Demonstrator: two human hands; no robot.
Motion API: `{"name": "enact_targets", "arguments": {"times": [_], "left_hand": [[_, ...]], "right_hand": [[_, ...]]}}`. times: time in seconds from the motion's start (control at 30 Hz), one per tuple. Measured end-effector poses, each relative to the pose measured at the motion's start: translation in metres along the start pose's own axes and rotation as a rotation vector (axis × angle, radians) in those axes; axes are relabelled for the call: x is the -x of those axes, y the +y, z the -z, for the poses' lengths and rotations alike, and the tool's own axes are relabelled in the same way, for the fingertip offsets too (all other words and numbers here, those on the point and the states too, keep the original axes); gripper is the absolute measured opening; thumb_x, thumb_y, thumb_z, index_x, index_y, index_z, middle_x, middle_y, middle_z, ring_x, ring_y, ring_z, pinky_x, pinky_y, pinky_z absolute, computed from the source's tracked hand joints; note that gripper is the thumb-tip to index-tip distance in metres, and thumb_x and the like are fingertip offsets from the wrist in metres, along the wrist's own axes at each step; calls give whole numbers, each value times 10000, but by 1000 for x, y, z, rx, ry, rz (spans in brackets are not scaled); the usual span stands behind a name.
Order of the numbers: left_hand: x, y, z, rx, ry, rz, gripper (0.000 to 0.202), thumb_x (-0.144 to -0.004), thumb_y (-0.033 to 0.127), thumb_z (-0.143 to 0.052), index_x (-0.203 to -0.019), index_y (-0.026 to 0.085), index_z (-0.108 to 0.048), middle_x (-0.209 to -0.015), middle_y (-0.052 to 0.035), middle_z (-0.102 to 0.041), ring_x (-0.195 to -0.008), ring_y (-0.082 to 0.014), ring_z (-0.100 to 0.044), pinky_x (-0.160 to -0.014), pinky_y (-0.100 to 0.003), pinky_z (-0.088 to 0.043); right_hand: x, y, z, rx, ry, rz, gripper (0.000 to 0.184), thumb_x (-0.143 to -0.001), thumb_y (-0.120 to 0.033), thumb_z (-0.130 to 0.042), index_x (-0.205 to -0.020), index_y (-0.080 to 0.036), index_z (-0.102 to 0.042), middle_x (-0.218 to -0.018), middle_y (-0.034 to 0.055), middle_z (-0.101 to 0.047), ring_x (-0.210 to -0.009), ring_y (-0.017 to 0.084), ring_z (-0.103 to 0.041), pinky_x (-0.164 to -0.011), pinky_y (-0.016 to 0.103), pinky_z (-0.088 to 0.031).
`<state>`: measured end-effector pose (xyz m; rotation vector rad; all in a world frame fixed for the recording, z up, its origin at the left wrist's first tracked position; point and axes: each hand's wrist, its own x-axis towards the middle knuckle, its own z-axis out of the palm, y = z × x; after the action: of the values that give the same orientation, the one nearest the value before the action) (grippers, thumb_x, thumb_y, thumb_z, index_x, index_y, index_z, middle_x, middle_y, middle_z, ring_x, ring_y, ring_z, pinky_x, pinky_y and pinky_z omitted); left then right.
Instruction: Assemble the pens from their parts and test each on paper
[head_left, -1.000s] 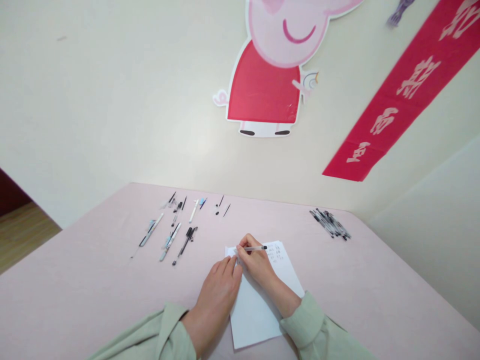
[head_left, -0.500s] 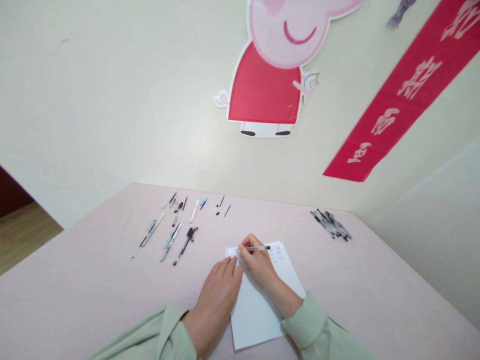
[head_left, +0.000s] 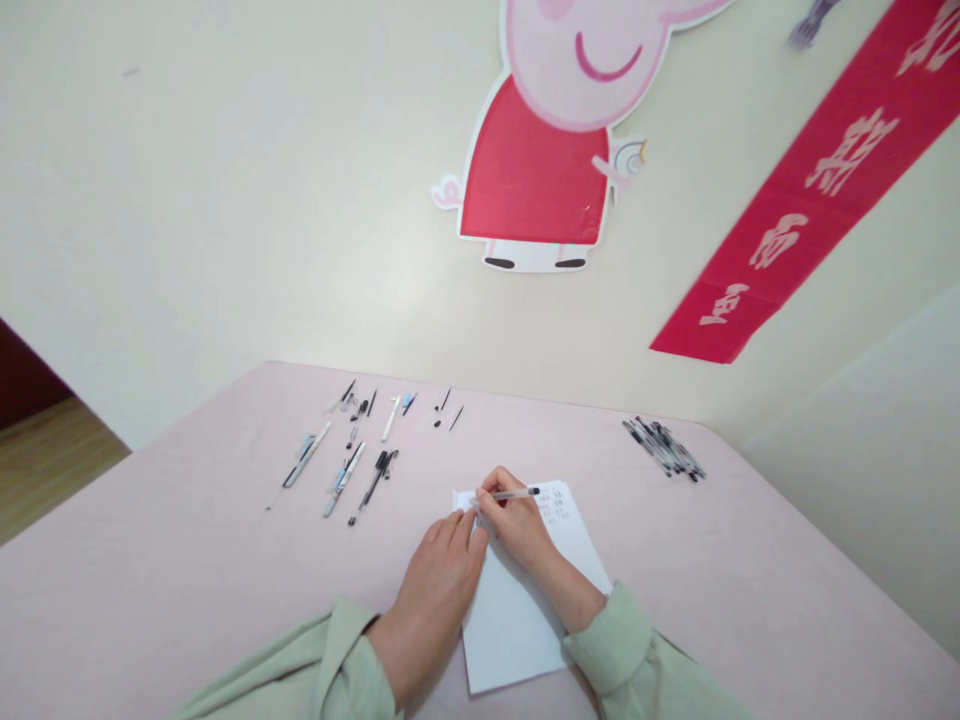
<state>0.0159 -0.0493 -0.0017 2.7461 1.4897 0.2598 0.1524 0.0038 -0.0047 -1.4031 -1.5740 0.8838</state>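
A clear-barrelled pen [head_left: 515,494] with a dark end is pinched in my right hand [head_left: 519,522], its tip over the upper left of a white sheet of paper [head_left: 511,640]. Small dark handwriting shows along the sheet's upper right. My left hand [head_left: 442,570] lies flat with fingers stretched out, resting across the paper's left edge, its fingertips close to the right hand. The pen's tip is hidden behind my right fingers.
Left of the paper lie several pens and pen parts, among them a black pen [head_left: 373,488] and a white pen [head_left: 391,418]. A pile of pens [head_left: 664,448] rests at the right on the pink tablecloth [head_left: 187,560]. The wall [head_left: 300,200] rises behind the table's far edge.
The view has shifted slightly, so the wall pictures and pens sit a little differently in it. My right hand still grips the pen at nearly the same spot; my left hand stays put.
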Motion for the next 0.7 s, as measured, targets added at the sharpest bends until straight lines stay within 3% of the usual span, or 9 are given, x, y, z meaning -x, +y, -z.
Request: {"name": "enact_targets", "arguments": {"times": [0.7], "left_hand": [[0, -1, -12, 22, 69, 10, 262, -871, 29, -444, -1053, 125, -605, -1227, -184, -635, -1169, -296, -584, -946, -463, -477]], "right_hand": [[1, -1, 1, 43, -2, 57, 110, -774, -246, -498, -673, -220, -464, -581, -61, -452, -563, 131, -452, -558, 242, -341]]}}
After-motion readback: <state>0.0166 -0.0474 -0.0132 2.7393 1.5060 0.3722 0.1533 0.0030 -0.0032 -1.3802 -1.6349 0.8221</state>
